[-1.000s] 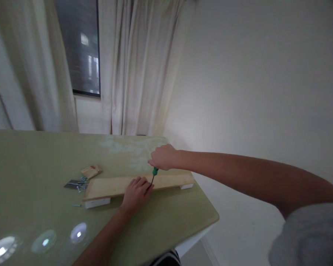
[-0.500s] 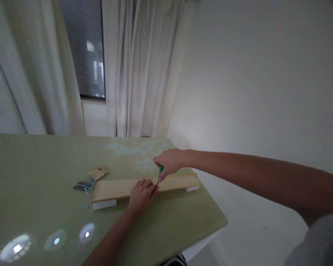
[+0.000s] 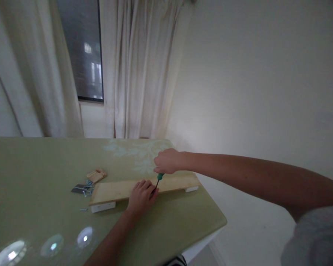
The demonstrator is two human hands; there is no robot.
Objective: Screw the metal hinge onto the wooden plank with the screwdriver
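A long pale wooden board (image 3: 115,190) lies raised on white blocks, one block (image 3: 103,207) under its left end and another (image 3: 191,189) near its right end. My left hand (image 3: 141,194) grips the board about its middle, fingers bent over the top and thumb by the front edge. In my closed right hand (image 3: 168,161) is a screwdriver (image 3: 160,176) with a green handle, held from above. Its thin shaft slants down to my left thumb and fingers. The tip, and whatever it touches there, is hidden by my left hand.
Several screws (image 3: 87,188) lie beside a dark flat piece (image 3: 78,188) left of the board. One screw (image 3: 83,210) lies apart, nearer me. Behind them rests a small wooden piece (image 3: 96,175). The green table (image 3: 44,177) ends at a rounded right corner by the wall.
My right hand has changed its hold and turned on the screwdriver, its fingers now curled in over the handle. My left hand stays on the board. The view has shifted slightly.
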